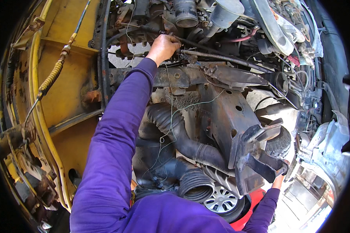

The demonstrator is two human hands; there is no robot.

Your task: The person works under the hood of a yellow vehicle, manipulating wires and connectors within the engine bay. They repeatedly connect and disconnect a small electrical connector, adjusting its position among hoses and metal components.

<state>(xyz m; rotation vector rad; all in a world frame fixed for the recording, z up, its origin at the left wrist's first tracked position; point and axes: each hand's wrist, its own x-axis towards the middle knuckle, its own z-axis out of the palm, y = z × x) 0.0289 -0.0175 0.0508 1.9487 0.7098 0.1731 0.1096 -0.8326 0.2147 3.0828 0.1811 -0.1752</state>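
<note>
My left hand, below a purple sleeve, is closed at a dark rod or cable among the engine parts at the top centre; what its fingertips grip is hidden. My right hand is low on the right at the end of a dark steel bracket, its fingers mostly hidden behind the metal. Below my left hand run a rusty crossmember and thin loose green wire. A ribbed black hose curves down the middle, above an open-ended corrugated duct.
A yellow metal structure with hoses and a spring-wrapped cable fills the left side. Engine parts crowd the top. On the right are dark and pale body panels. A wheel beside red bodywork shows at the bottom.
</note>
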